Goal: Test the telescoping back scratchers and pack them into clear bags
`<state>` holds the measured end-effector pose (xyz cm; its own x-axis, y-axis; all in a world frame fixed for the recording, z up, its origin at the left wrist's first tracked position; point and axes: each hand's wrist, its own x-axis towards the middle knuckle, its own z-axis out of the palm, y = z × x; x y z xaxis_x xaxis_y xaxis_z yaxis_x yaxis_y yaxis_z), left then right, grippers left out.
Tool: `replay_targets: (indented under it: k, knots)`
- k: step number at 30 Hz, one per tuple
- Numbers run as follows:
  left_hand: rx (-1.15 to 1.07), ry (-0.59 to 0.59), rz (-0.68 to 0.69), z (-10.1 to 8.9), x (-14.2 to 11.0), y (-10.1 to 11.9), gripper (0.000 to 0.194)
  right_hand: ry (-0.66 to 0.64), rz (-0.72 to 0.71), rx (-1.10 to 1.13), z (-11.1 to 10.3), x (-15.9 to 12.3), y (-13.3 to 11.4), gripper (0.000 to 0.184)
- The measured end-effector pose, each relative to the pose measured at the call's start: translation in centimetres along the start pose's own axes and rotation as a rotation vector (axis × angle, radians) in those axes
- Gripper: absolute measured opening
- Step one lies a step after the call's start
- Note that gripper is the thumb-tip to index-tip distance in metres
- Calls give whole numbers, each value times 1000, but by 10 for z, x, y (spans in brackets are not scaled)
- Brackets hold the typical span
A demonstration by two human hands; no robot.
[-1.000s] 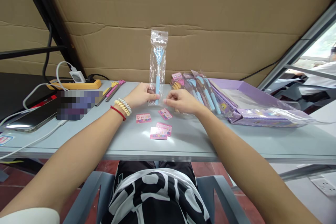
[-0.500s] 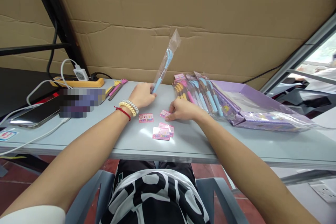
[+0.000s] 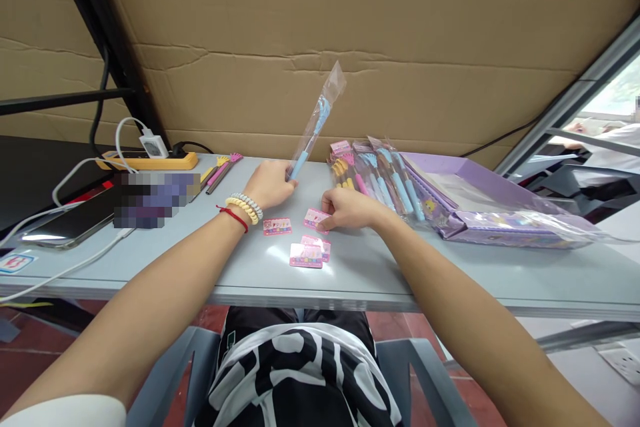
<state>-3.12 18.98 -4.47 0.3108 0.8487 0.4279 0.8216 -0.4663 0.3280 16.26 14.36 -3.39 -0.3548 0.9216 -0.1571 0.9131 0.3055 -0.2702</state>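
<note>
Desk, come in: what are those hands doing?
Left hand grips bagged blue stick. Right hand at pink card. Three more cards close by, none covering it.

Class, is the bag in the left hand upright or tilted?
Tilted: the bag slants up from the left hand, its top leaning right.

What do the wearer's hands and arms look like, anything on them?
Both hands bare. Left hand: red cord, cream coiled band and grey coiled band at the wrist; white sleeve further up. Right hand: no bracelet or sleeve visible.
</note>
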Motion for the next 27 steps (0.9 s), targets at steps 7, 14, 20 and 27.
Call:
replay_targets:
  k: [7,14,20,27]
  knots:
    - [26,24,-2,-2,3,-1,14,258,-278,3,17,6,-3,25]
    - [62,93,-54,-5,3,0,14,290,-477,-5,47,14,-19,48]
    - [83,93,-48,-6,2,2,14,191,-426,25,46,15,-22,38]
    - [101,68,-42,-5,4,2,17,101,-383,119,38,14,-22,31]
